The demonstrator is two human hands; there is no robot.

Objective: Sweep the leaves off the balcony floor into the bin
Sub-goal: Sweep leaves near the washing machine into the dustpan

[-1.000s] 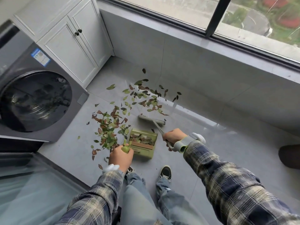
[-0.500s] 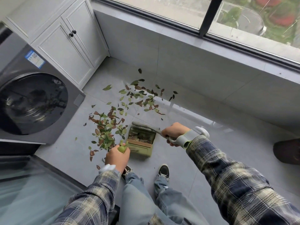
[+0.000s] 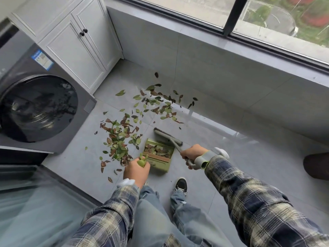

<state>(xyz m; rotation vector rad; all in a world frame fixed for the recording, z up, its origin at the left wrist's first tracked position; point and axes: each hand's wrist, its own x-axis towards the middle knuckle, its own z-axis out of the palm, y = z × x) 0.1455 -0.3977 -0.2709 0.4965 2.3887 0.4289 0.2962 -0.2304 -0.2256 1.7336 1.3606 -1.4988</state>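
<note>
Beside the left hand [image 3: 136, 170], clenched on its green handle: olive plastic dustpan [image 3: 159, 155], mouth facing away, few leaves inside. Just beyond the right hand [image 3: 193, 154], gripping the grey handle: grey hand brush [image 3: 167, 136], head crosswise at the pan's lip. Farther out, most scattered green-brown leaves [image 3: 124, 134] unswept; no bin visible.

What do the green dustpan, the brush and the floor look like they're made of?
Dustpan: probably moulded plastic, matte olive green, with an even colour and a comb of teeth inside.
Brush: pale grey head and handle, likely plastic, with dark bristles whose fibre cannot be told.
Floor: grey tiles, seemingly ceramic or stone, with visible grout lines and a soft window reflection.
</note>
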